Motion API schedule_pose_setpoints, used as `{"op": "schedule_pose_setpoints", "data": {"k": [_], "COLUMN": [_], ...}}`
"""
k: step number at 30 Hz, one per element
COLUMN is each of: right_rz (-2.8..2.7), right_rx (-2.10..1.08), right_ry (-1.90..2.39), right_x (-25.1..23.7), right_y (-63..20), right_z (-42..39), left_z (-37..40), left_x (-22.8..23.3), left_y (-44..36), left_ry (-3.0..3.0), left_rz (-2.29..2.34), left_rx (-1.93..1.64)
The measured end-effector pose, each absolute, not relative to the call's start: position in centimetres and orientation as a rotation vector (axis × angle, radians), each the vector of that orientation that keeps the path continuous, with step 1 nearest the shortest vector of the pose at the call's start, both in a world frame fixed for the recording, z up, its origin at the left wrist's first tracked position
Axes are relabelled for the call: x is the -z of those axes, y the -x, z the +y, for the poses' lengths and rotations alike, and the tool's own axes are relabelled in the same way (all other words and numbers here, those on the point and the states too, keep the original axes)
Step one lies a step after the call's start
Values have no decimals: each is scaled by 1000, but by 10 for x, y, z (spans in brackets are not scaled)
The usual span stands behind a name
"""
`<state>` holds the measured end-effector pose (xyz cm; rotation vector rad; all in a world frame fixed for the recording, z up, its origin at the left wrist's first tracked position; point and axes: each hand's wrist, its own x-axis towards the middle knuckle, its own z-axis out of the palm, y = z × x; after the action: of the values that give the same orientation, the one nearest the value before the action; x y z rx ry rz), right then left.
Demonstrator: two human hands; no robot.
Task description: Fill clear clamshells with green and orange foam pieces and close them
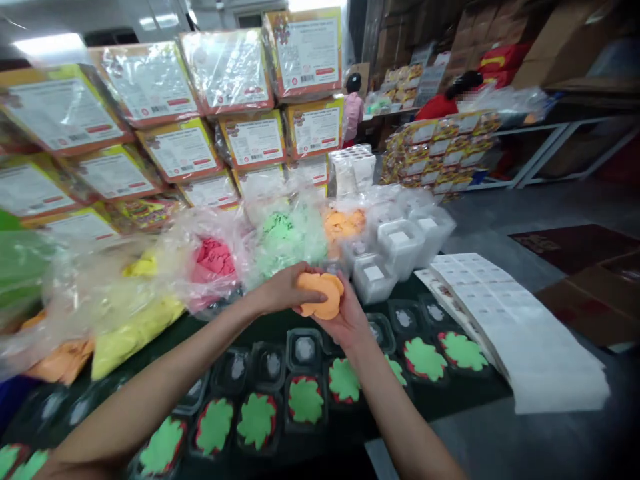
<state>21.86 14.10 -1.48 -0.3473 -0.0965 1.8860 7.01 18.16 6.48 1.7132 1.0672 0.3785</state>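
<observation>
Hands: left hand [283, 290], right hand [345, 320] both closed round orange foam cutouts [323, 295].

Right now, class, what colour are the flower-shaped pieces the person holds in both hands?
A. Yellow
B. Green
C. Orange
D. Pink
C: the left hand and right hand together grip a small stack of orange flower-shaped pieces above the black trays, some of which hold green pieces.
</observation>
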Motion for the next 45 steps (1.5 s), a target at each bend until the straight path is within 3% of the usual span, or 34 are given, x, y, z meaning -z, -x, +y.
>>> {"op": "schedule_pose_setpoints", "data": {"k": [5, 13, 22, 35, 45], "right_rz": [-14, 58, -82, -84, -87], "right_rx": [-2009, -2383, -2546, -2380, -2443], "right_ry": [441, 639, 596, 643, 677], "right_x": [27, 46, 59, 78, 79], "right_y": [-160, -42, 80, 104, 106], "right_z": [93, 22, 14, 26, 22], "left_z": [115, -9, -50, -61, -66], "left_x": [-60, -31, -1, 29, 18], "left_y": [-16, 94, 214, 212, 239], "left_ry": [-2155, -1924, -2035, -2065, -1115], "left_rz": [1382, 1752, 2173, 1989, 1864], "left_rx": [-380, -460, -528, -987, -1721]}}
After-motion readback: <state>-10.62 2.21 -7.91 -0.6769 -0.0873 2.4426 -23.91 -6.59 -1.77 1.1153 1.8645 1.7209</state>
